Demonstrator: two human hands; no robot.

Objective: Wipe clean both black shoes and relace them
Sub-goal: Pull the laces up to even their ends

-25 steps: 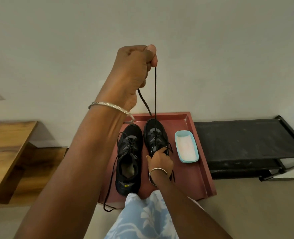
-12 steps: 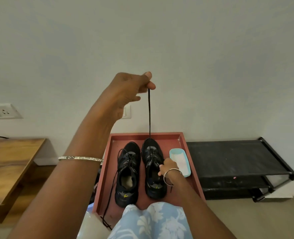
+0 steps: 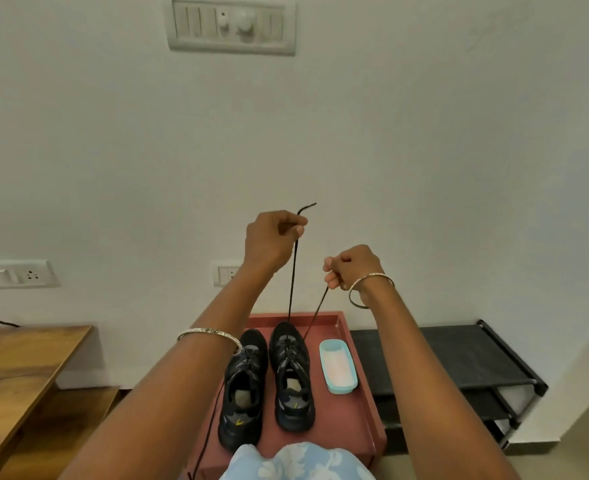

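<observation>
We see the left hand (image 3: pixel 272 237) raised, pinching one end of the black lace (image 3: pixel 291 282). The right hand (image 3: pixel 352 268), a little lower, seems to grip the other end in curled fingers. Both strands run tight down to the laced shoe (image 3: pixel 291 372), standing beside the second shoe (image 3: pixel 243 386) on the red tray (image 3: pixel 359 420), near a blue dish (image 3: pixel 338 370).

Both bare arms reach forward and upward. The left hand (image 3: pixel 273 239) is the higher one; its thumb and forefinger pinch one strand of a thin black shoelace (image 3: pixel 292 278). The right hand (image 3: pixel 353 268), a little lower, is curled in a fist around the other strand.
</observation>
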